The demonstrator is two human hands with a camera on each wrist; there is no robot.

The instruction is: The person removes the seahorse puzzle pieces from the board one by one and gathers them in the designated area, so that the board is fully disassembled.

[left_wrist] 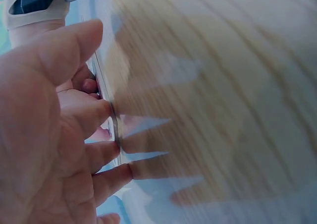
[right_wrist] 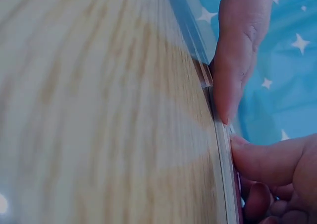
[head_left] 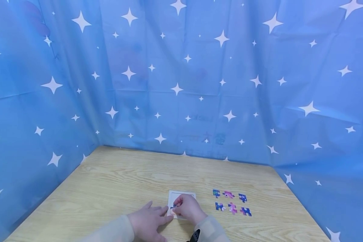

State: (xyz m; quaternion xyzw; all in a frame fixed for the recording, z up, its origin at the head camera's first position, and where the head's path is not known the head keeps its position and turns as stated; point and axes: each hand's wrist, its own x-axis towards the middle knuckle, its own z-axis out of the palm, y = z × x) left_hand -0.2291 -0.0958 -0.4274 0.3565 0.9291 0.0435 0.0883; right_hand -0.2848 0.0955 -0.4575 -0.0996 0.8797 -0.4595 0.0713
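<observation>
A small white puzzle frame (head_left: 181,192) lies flat at the front middle of the table. My right hand (head_left: 189,207) reaches over it, thumb and index finger pinching a small dark blue puzzle piece (head_left: 173,206) at the frame's left side. In the right wrist view the thumb of my right hand (right_wrist: 277,167) is low at the frame edge (right_wrist: 225,169). Fingers spread, my left hand (head_left: 149,222) rests beside the frame with its fingertips at the left edge. The left wrist view shows the left hand (left_wrist: 54,120) with fingers against that edge.
Right of the frame, several loose jigsaw pieces lie in two rows, among them a pink one (head_left: 228,194) and a dark blue one (head_left: 246,211). A wood-grain table (head_left: 124,181) carries everything. Blue star-patterned curtains (head_left: 175,111) close off the back and sides.
</observation>
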